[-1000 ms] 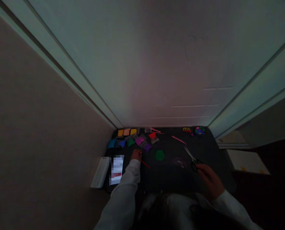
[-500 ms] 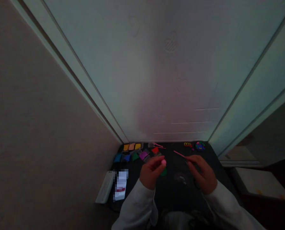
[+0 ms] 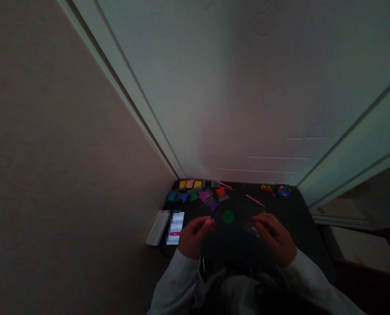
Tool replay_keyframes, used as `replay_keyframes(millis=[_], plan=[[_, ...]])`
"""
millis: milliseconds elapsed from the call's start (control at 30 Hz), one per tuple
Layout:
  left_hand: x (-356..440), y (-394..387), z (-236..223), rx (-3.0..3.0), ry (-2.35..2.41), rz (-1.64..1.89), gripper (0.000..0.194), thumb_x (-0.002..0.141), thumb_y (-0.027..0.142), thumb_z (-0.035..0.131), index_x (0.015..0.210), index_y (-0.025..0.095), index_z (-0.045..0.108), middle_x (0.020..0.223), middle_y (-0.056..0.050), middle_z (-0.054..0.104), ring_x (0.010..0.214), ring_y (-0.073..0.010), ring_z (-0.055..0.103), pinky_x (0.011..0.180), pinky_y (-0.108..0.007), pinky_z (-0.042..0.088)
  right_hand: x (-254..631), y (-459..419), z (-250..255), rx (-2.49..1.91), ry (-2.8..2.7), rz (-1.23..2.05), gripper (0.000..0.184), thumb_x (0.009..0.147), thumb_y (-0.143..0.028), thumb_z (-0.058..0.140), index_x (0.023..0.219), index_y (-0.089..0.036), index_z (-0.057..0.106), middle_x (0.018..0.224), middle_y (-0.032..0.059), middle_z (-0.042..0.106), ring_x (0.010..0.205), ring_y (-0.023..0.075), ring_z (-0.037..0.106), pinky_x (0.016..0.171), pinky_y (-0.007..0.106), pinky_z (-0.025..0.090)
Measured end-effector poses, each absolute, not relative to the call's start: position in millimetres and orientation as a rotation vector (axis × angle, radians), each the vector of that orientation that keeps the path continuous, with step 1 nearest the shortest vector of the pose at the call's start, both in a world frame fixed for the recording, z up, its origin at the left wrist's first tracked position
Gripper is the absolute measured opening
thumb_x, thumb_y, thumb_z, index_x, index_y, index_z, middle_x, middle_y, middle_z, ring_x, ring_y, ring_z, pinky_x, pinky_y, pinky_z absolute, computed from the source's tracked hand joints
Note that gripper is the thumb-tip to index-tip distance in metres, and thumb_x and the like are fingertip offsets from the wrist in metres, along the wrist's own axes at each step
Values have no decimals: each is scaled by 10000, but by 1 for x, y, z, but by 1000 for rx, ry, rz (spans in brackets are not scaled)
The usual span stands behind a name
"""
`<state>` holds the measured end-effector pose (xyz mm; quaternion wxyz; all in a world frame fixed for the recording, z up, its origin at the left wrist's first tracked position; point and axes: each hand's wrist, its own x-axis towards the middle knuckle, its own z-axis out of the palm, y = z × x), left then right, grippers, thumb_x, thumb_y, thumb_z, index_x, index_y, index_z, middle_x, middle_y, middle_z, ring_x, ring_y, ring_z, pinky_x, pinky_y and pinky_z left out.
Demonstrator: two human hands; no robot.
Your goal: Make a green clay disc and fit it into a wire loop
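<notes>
My left hand (image 3: 193,236) is closed in a pinch around a small pink ball (image 3: 208,222), which looks like modelling clay. Small red bits show at its fingertips. My right hand (image 3: 276,239) is held with thumb and forefinger together; whether anything sits between them is too dark to make out. A thin pink stick-like tool (image 3: 255,201) lies on the dark table just beyond the right fingertips. Close by the right hand is a clear plastic piece (image 3: 252,229). Between the hands, a flat green disc (image 3: 228,216) rests on the table.
Coloured packets, among them a purple packet (image 3: 212,204) and a red packet (image 3: 220,191), lie at the back left. A lit phone (image 3: 175,227) and a white case (image 3: 157,228) are at the left edge. A blue decorated piece (image 3: 284,191) sits back right.
The pink tool has left my right hand and now lies on the table. My left hand, still holding the pink ball, has shifted left, uncovering the green disc. The camera view has tilted.
</notes>
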<state>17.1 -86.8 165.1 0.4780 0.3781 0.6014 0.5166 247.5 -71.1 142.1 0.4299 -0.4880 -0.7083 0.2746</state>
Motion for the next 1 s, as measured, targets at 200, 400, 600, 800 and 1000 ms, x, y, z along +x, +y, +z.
replay_keyframes(millis=[200, 400, 600, 800, 1000], plan=[[7, -96, 160, 839, 1526, 1381, 322, 611, 326, 609, 871, 137, 601, 777, -58, 658, 687, -158, 602, 682, -304, 470, 248, -72, 136, -1254, -1764, 737, 210, 773, -287, 434, 937, -224, 550, 948, 59, 532, 875, 168, 517, 753, 312, 434], [2, -96, 153, 934, 1582, 1487, 203, 473, 257, 706, 585, 160, 568, 627, 14, 610, 590, -104, 559, 550, -209, 451, 247, -71, 130, -1272, -1719, 753, 238, 770, -305, 432, 967, -218, 533, 947, 63, 531, 841, 166, 521, 733, 314, 441], [30, -93, 157, 830, 1333, 1322, 244, 635, 274, 609, 845, 148, 618, 807, -59, 653, 733, -154, 599, 719, -294, 469, 237, -71, 142, -1219, -1753, 724, 216, 761, -287, 448, 944, -223, 544, 929, 57, 536, 838, 166, 518, 743, 322, 432], [69, -90, 174, 1002, 1173, 1171, 268, 713, 279, 530, 957, 190, 596, 948, -54, 629, 912, -187, 557, 849, -334, 416, 210, -61, 178, -1118, -1539, 597, 258, 812, -262, 335, 1007, -216, 497, 1024, 66, 499, 988, 185, 450, 867, 378, 355], [98, -84, 193, 1401, 1001, 1084, 336, 784, 328, 403, 1087, 230, 511, 1198, -4, 467, 1167, -185, 332, 1012, -344, 227, 197, -33, 196, -1135, -1332, 432, 363, 852, -296, 157, 1058, -211, 444, 1119, 67, 422, 1073, 176, 389, 893, 393, 337]])
